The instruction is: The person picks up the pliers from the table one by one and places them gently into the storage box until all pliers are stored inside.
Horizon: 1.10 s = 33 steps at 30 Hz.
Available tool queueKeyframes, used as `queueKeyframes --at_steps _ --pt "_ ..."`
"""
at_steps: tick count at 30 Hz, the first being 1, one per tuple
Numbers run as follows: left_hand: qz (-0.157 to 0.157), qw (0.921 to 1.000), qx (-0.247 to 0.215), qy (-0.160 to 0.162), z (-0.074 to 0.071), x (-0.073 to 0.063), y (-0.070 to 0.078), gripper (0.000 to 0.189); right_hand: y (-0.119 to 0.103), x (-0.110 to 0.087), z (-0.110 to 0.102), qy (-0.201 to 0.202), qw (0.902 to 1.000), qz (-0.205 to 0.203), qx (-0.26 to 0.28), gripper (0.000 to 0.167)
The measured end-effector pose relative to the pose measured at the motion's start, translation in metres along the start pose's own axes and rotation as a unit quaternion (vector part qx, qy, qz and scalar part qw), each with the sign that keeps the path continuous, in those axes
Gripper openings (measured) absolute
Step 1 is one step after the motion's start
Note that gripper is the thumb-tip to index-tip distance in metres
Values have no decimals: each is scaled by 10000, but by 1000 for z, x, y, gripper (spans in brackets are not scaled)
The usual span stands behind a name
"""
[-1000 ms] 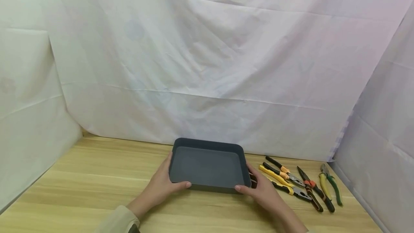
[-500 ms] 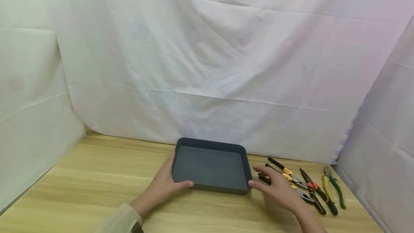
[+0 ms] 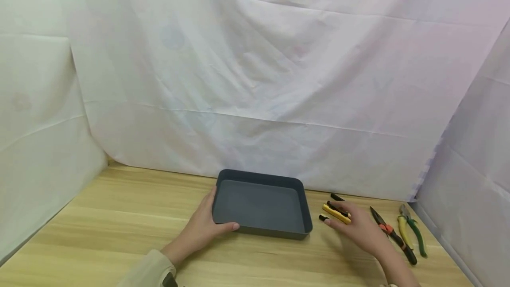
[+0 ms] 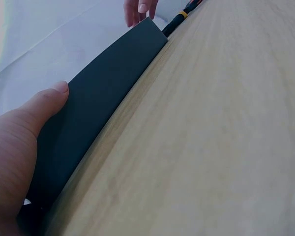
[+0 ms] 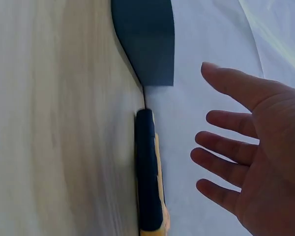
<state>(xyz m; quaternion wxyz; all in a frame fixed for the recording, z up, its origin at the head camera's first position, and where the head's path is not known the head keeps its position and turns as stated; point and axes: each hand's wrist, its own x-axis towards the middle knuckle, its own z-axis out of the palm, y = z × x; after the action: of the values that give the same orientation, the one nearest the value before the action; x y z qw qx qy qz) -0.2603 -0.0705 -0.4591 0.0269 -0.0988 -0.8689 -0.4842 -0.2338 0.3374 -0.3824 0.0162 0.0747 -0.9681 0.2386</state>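
i've got my left hand [image 3: 203,229] gripping the near left corner of the dark grey tray [image 3: 260,180], thumb [image 4: 49,101] curled over the front wall and the fingers along its left side. the tray sits flat on the wooden table [image 3: 99,225], close to the white sheet backdrop [image 3: 255,79] at the rear, about midway across the tabletop. from the left wrist view i see the tray's outer wall running away from my thumb, with the fingertips of my other hand just past its far corner.

my right hand [image 3: 360,229] is open, fingers spread and fairly straight, holding nothing. it hovers over the yellow-and-black pliers [image 3: 336,214] that lie just right of the tray; i cannot tell from the head view whether the fingers actually touch them. in the right wrist view the palm [image 5: 265,162] is apart from the black-and-yellow handle [image 5: 148,172] lying on the table, with the tray's corner just beyond it.

further right i count 2 more tools lying side by side: the orange-and-black pliers [image 3: 394,236] and the green-and-yellow pliers [image 3: 412,231], both clear of my hand and near the right-hand sheet.
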Motion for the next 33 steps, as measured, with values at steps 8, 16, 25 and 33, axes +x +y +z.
queueKeyframes --at_steps 8,16,25,33 --pt "-84 9999 66 10 -2 -1 -3 131 10 4 -5 26 9996 55 -260 70" --pt "-23 10000 40 -5 -1 0 -3 131 22 5 4 134 9997 48 -185 70" --pt "-18 10000 45 -47 0 0 -3 132 33 5 13 107 9990 103 -421 74" --pt "14 10000 23 -17 -1 0 -4 131 34 5 17 64 9978 144 -637 77"
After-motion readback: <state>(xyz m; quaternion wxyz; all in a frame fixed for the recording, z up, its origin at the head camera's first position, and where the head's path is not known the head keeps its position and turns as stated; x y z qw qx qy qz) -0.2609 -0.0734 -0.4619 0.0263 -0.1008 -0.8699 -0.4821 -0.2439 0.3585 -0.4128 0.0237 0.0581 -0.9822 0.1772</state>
